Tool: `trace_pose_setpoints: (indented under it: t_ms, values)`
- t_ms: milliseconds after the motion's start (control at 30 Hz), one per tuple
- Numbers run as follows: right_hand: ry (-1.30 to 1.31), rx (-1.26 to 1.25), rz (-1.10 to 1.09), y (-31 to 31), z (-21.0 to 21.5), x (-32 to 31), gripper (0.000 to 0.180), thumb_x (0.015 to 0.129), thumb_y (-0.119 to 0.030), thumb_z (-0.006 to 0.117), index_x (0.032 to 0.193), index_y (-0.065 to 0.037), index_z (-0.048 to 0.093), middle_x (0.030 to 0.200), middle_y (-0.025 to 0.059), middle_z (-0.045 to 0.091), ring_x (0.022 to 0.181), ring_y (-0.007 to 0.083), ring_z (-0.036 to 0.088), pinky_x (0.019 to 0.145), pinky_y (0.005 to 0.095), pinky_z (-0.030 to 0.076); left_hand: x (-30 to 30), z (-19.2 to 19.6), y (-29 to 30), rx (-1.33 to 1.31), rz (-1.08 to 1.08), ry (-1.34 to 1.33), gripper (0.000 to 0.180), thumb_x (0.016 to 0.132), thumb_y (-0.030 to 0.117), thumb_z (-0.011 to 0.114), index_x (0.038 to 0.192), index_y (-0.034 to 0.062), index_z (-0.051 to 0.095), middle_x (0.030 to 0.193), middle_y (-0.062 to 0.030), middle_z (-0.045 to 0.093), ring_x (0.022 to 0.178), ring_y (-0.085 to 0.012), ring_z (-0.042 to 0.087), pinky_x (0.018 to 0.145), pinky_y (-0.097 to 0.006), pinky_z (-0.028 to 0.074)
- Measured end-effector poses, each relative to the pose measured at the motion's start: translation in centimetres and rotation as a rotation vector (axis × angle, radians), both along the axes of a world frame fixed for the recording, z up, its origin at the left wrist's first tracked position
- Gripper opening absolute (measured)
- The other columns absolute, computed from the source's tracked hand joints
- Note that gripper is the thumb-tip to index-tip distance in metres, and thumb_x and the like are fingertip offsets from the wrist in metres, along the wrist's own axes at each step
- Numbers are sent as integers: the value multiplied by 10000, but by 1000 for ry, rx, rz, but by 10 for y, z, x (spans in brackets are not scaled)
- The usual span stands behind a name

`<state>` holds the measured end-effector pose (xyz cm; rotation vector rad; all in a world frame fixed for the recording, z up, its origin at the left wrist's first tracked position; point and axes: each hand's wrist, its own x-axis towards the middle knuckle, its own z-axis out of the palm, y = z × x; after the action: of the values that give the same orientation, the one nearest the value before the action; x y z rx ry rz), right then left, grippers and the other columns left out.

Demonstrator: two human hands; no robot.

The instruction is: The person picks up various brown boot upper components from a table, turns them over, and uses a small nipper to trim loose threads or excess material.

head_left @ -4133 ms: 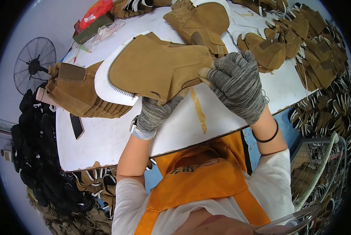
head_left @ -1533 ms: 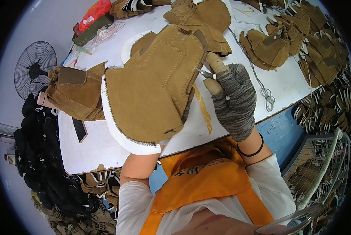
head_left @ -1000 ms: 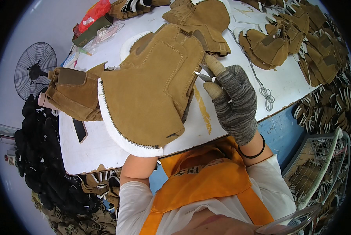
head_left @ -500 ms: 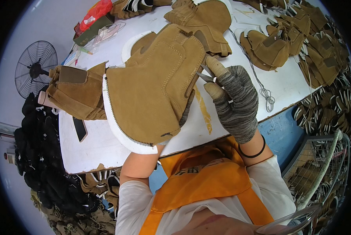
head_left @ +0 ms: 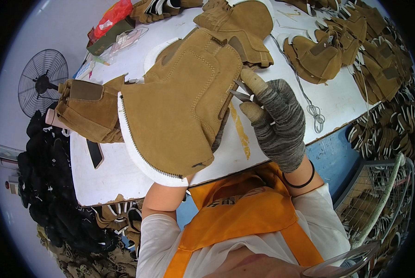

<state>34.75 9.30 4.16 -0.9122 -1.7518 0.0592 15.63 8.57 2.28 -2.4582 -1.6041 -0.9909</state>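
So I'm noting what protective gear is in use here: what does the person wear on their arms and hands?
The right hand wears a grey speckled knit glove whose thumb and forefinger tips are wrapped in tan tape, with a thin black band around the wrist. Both arms have short white sleeves, bare below. An orange apron covers the chest. The left hand is hidden behind the tan suede piece.

Place: a shoe-making workshop, where I sit in my orange apron (head_left: 235,217).
Bench: my white worktable (head_left: 110,176), crowded with tan suede boot uppers (head_left: 323,55).
Stock: more cut pieces heaped at my right (head_left: 383,60), dark ones piled left (head_left: 45,185).
Fittings: a floor fan (head_left: 41,82) and a wire basket (head_left: 378,208).
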Motion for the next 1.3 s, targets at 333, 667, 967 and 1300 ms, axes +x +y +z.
trace_pose_setpoints:
  t_ms: [333,667,967,1300]
  values:
    - [117,2,59,3,-12,-12,489,812,-153,713,1280,-112,577,844,70,600,702,228,556,636,325,492,7,2,5,-86,-188,-232,498,856,176,639,1334,123,512,1331,-96,526,1268,-288,444,1089,-404,306]
    - [8,0,47,3,-9,-3,509,780,-144,734,1266,-110,588,803,53,584,695,219,575,623,322,491,11,-11,3,-111,-247,-305,483,874,164,617,1338,106,496,1330,-109,526,1253,-285,462,1075,-406,322]
    - [387,-34,206,4,-27,-25,470,827,-119,712,1270,-67,562,917,101,597,703,191,565,638,300,487,10,-21,5,-105,-202,-352,517,865,188,633,1353,107,482,1351,-107,507,1256,-284,458,1079,-411,318]
    - [111,113,43,5,-10,-17,419,808,-107,718,1211,-94,602,829,71,592,694,221,590,615,318,493,5,-16,1,-114,-164,-321,546,861,203,641,1368,106,465,1356,-110,502,1265,-289,449,1088,-415,307]
